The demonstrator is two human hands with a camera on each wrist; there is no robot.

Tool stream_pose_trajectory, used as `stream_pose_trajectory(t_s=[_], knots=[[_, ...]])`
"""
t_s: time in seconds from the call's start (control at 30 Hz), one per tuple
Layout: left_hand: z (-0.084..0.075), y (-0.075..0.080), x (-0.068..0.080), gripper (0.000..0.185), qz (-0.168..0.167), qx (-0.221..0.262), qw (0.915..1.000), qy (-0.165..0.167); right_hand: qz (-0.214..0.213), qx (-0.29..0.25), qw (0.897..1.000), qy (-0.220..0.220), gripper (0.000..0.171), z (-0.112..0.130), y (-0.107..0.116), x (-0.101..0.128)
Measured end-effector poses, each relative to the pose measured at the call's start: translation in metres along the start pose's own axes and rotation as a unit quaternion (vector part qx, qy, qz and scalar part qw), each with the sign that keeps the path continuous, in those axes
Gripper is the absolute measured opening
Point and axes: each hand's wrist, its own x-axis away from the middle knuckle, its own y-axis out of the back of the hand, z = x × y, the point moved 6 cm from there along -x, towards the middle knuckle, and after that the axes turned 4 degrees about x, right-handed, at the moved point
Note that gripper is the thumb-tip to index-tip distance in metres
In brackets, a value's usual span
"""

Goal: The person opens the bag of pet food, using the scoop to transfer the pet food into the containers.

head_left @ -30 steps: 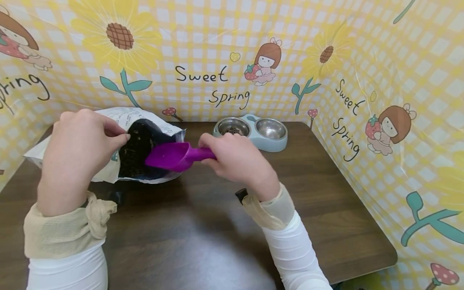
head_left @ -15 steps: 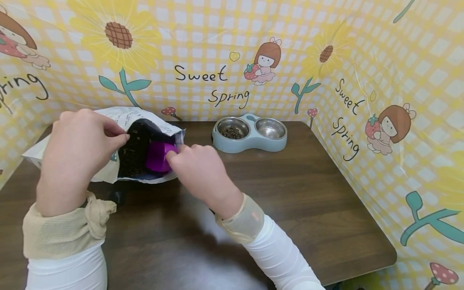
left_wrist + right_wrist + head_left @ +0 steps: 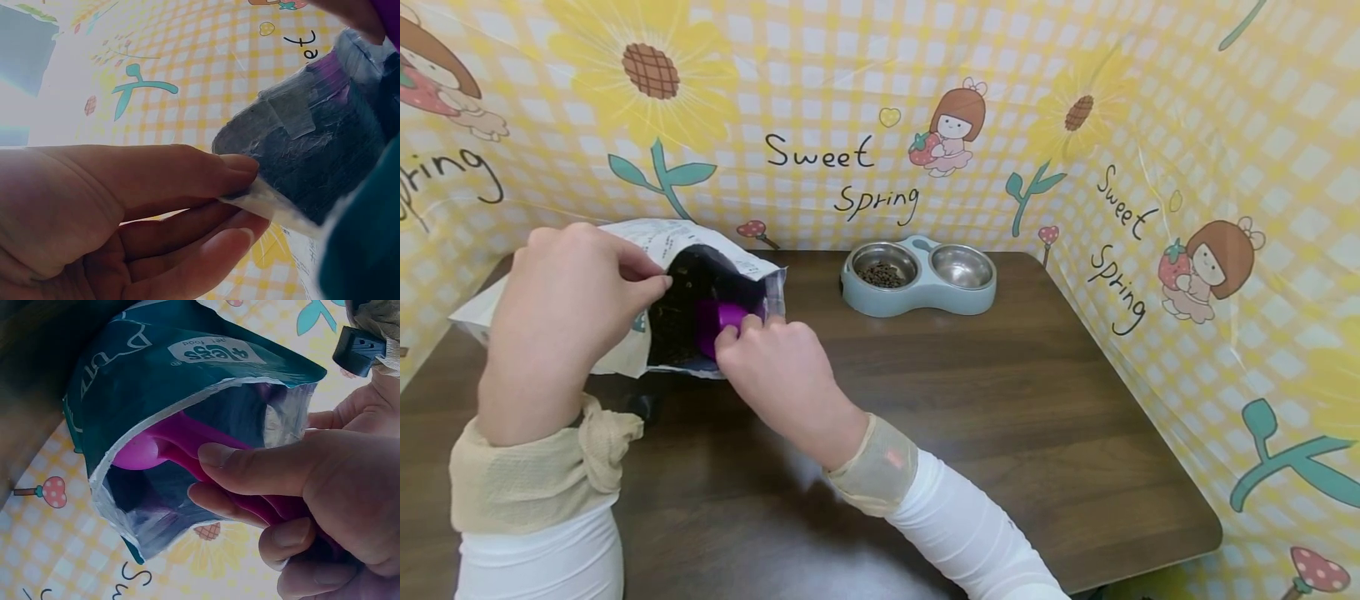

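Note:
A pet food bag (image 3: 625,367), white and teal, lies on its side at the table's left with its mouth facing right. My left hand (image 3: 561,321) pinches the edge of the mouth between thumb and fingers, as the left wrist view (image 3: 181,206) also shows. With my right hand (image 3: 790,375) I grip the handle of a purple scoop (image 3: 718,321). The scoop's bowl (image 3: 140,450) is inside the mouth of the bag, among dark kibble (image 3: 673,333). My thumb lies along the scoop's handle in the right wrist view, and the bowl's front is partly hidden by the bag.
A light blue double pet bowl (image 3: 917,300) stands at the back of the brown wooden table (image 3: 1000,400). Brown kibble (image 3: 882,274) lies in its left steel dish; the right dish (image 3: 961,267) shows bare metal. A yellow checked cloth (image 3: 820,75) hangs behind and at the right.
My right hand has moved left and slightly down, carrying the purple scoop deeper into the bag. My left hand keeps its pinch on the bag's edge.

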Motion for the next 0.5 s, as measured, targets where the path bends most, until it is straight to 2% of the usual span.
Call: stream_pose_trajectory(t_s=[0.3, 0.5], knots=[[0.0, 0.0, 0.0, 0.013, 0.003, -0.001, 1.0, 0.0, 0.003, -0.004, 1.0, -0.008, 0.032, -0.002, -0.007, -0.002], [0.0, 0.0, 0.0, 0.014, 0.006, -0.003, 1.0, -0.001, 0.032, -0.027, 0.999, -0.007, 0.027, -0.004, -0.015, -0.004]])
